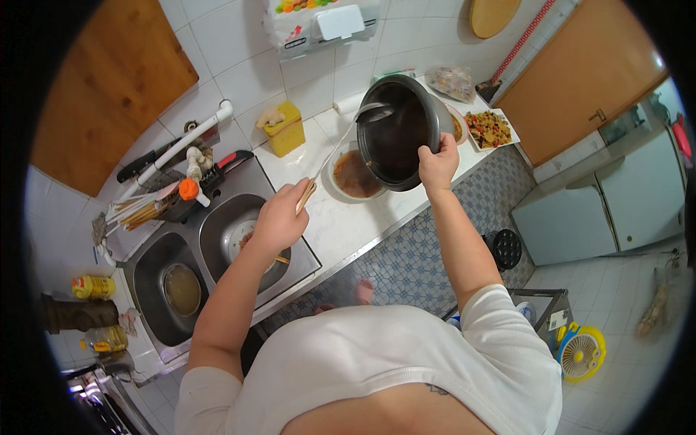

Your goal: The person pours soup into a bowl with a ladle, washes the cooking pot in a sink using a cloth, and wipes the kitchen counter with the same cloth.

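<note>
My right hand (pixel 439 162) grips the rim of a dark-lined cooking pot (pixel 399 133), which is tipped steeply above the counter. Its mouth faces me, and its inside looks dark and wet. In my left hand (pixel 283 215) is the wooden handle of a metal ladle (pixel 374 112); the ladle's bowl is at the pot's left inner wall. Below the pot's lower edge, a bowl (pixel 356 176) of brown soup stands on the white counter. The pot hides part of that bowl's right side. Whether liquid is running from the pot cannot be made out.
Left of the bowl is a double steel sink (pixel 168 291) with dishes inside. A yellow container (pixel 285 130) topped with ginger stands by the wall. Behind the pot are a square plate of cooked food (pixel 489 129) and a plastic bag (pixel 451 81). The counter's front edge (pixel 375 239) runs diagonally.
</note>
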Available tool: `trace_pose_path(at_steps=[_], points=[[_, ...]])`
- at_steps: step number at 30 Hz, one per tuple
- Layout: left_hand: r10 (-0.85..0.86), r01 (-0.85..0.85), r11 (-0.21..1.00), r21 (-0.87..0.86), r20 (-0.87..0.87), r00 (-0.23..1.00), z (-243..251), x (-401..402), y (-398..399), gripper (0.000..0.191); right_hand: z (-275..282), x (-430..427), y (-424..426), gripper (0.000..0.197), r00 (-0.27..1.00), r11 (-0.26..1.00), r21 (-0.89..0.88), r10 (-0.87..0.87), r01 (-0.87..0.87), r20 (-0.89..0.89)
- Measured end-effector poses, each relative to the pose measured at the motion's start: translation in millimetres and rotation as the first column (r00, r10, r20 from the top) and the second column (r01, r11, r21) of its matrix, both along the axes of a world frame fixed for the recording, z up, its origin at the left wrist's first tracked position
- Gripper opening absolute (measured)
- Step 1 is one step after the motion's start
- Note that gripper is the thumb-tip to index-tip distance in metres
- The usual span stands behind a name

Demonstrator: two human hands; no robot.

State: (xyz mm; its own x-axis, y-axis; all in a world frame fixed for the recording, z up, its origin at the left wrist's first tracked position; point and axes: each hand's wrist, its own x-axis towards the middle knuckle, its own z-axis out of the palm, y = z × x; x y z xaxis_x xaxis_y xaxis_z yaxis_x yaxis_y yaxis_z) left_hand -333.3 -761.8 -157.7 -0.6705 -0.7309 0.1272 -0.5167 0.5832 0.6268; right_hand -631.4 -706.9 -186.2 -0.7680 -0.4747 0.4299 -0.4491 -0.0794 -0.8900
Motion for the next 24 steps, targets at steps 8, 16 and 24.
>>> trace_pose_path(at_steps=[8,16,24], points=[[-0.009,0.033,0.978,-0.205,0.118,0.993,-8.4,-14.9,-8.7,0.048,4.6,21.4,-4.3,0.016,0.983,0.99,0.129,0.072,-0.05,-0.171],[0.012,0.024,0.948,-0.318,0.11,0.994,-23.8,-18.4,-13.6,0.047,4.6,38.3,-1.6,0.016,0.927,0.98,0.178,0.147,-0.089,-0.346],[0.03,0.021,0.928,-0.372,0.13,0.991,-20.7,-9.2,-7.1,0.038,8.3,57.1,2.8,0.009,0.836,0.967,0.236,0.203,-0.091,-0.51]])
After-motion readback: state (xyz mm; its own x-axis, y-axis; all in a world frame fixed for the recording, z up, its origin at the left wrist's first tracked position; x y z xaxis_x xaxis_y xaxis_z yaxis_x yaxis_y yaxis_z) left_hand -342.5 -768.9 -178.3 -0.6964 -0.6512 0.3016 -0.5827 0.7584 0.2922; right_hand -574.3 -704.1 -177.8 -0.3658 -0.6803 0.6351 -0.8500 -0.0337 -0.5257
